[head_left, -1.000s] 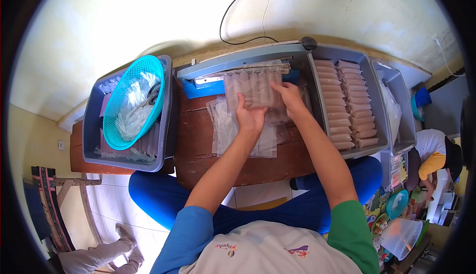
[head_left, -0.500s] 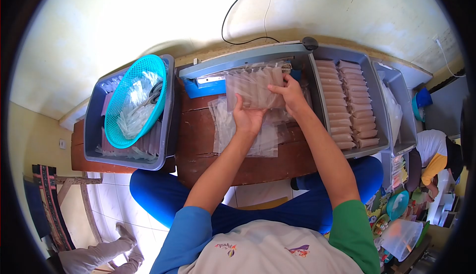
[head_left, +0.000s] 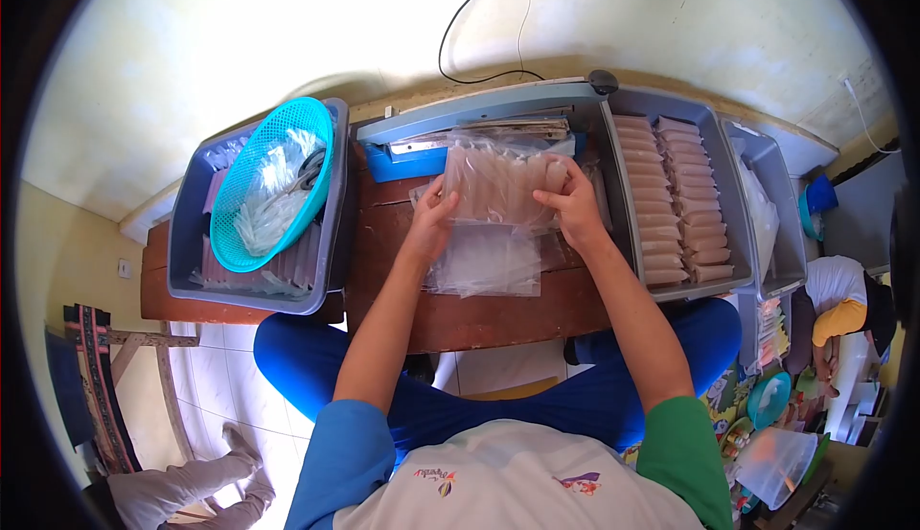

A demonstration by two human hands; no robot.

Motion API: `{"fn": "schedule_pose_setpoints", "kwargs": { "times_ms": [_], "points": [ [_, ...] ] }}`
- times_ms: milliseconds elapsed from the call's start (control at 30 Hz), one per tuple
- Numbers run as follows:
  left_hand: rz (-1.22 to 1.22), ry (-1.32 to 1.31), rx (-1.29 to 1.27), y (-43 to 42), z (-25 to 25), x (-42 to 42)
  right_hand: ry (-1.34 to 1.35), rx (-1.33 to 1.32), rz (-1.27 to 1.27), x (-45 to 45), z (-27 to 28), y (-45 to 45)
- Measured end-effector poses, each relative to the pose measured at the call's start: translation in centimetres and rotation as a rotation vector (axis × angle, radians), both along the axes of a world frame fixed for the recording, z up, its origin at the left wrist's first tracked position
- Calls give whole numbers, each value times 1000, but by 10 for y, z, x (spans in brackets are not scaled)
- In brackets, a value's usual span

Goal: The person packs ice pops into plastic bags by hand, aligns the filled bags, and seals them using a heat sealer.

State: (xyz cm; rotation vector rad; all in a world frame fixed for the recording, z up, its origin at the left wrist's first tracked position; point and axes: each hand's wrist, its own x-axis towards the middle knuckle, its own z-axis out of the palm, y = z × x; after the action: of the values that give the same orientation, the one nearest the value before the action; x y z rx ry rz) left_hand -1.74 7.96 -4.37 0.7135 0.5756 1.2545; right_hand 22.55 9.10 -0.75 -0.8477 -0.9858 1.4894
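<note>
Between my two hands I hold up a clear plastic pack of pinkish-brown filled tubes (head_left: 503, 183), the tubes side by side inside. My left hand (head_left: 431, 225) grips its left edge, thumb in front. At the right end my right hand (head_left: 577, 209) pinches it, thumb in front and fingers behind. Under the pack, flat clear plastic bags (head_left: 489, 266) lie stacked on the brown wooden table (head_left: 460, 327). Just behind stands a long blue and grey device that looks like a bag sealer (head_left: 402, 166), its grey arm raised.
At left, a turquoise basket (head_left: 222, 228) of clear plastic rests tilted on a grey tub (head_left: 177, 242). On the right, a grey tray (head_left: 738, 195) holds rows of filled tubes (head_left: 655, 199); another grey bin (head_left: 791, 242) stands beyond it. Other people (head_left: 839, 295) are at far right and lower left.
My left hand has moved from under the pack to its left edge, and my right hand has shifted to its right end. The pack now hangs spread between both hands.
</note>
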Motion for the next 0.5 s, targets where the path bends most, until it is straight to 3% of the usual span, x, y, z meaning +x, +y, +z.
{"fn": "schedule_pose_setpoints", "kwargs": {
  "times_ms": [67,133,233,500],
  "points": [
    [-27,49,-13,3,3,-4,-17,20,-6,1,1,-3],
    [-5,319,29,3,7,-4,-67,54,31,2,1,-7],
    [60,487,67,-1,14,4,-83,32,73,8,10,-15],
    [124,470,135,-6,14,7,-117,15,32,16,4,-19]
  ]
}}
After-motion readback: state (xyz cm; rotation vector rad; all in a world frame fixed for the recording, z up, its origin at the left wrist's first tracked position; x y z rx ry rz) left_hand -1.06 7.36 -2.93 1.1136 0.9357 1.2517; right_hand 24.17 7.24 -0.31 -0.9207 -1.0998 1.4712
